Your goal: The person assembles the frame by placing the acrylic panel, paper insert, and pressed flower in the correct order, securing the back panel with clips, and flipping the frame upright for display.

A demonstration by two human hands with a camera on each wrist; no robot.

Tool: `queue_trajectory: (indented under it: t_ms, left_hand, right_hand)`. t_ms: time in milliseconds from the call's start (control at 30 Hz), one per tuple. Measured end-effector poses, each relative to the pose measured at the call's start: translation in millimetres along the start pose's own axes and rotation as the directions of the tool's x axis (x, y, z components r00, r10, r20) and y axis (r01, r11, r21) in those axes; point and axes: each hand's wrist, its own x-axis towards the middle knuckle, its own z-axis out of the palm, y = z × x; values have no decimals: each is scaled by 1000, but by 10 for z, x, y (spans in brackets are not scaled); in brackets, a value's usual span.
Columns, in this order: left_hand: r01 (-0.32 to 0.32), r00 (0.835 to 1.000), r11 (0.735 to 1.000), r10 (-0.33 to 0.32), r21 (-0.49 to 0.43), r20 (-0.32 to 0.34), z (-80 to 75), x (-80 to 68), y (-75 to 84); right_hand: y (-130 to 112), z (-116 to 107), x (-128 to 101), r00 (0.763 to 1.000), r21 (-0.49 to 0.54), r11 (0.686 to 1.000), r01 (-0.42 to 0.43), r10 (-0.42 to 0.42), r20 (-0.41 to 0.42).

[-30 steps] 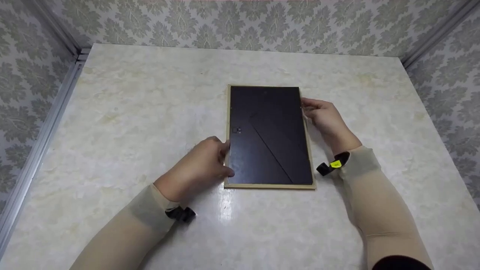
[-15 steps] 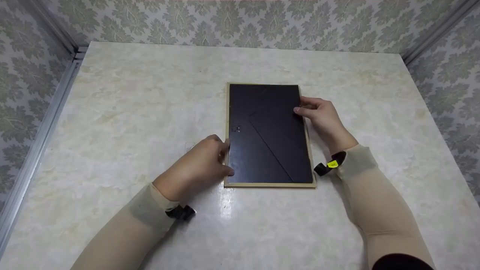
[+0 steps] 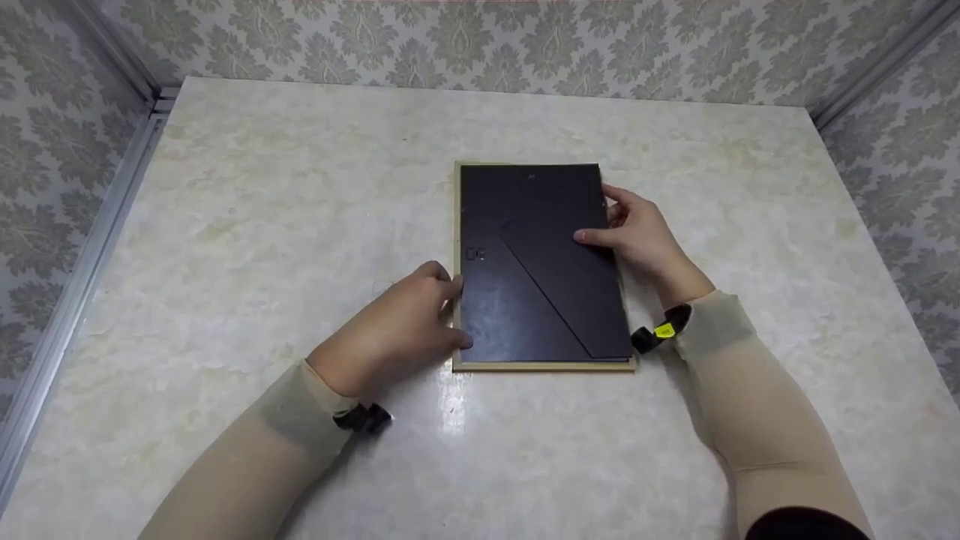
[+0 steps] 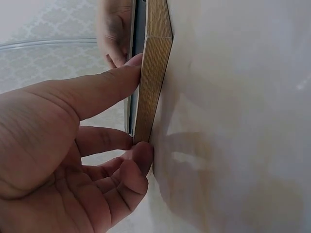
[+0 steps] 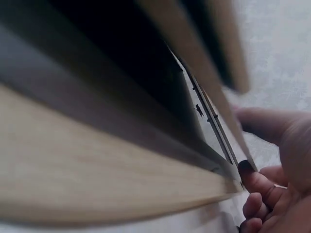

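Observation:
A picture frame (image 3: 544, 367) with a thin light-wood rim lies face down on the table. Its black backing board (image 3: 525, 300) has a stand leg outlined by a slanting line and a small metal hanger at the left. My left hand (image 3: 397, 319) holds the frame's left side, thumb on top and fingertips against the wooden edge (image 4: 154, 73). At the right side, my right hand (image 3: 645, 236) pinches the backing board, thumb on top and fingers beneath its edge. The right wrist view shows the board's edge (image 5: 194, 53) raised, with a gap above the frame's wooden rim (image 5: 97, 170).
The pale marbled table (image 3: 285, 187) reaches back to a patterned wallpapered wall (image 3: 480, 45). Metal rails (image 3: 97, 240) run along the left side. Each wrist wears a black strap with a camera.
My right thumb has come from the frame's right edge onto the backing board and slid inward. The board's right side has lifted out of the rim. My left hand stays in place.

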Motion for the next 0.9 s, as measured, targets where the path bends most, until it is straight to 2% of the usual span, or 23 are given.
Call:
queue_trajectory:
  t_ms: [233, 400, 533, 700, 900]
  left_hand:
    - [-4, 1000, 1000, 4, -9, -4, -30, 56, -49]
    - [-29, 1000, 995, 28, 94, 12, -61, 107, -97]
    - [-22, 999, 986, 18, 168, 28, -76, 111, -96]
    - [-17, 999, 981, 10, 193, 32, -71, 100, -100]
    - [-37, 999, 986, 30, 164, 44, -58, 108, -123]
  right_hand:
    - [-22, -7, 17, 999, -48, 998, -37, 36, -20]
    - [-26, -13, 24, 999, -94, 994, -51, 50, -13]
    - [-29, -23, 20, 998, -125, 990, -66, 67, 7]
    - [5, -46, 33, 997, -99, 994, -54, 59, 45]
    - [45, -50, 29, 997, -44, 999, -29, 32, 67]
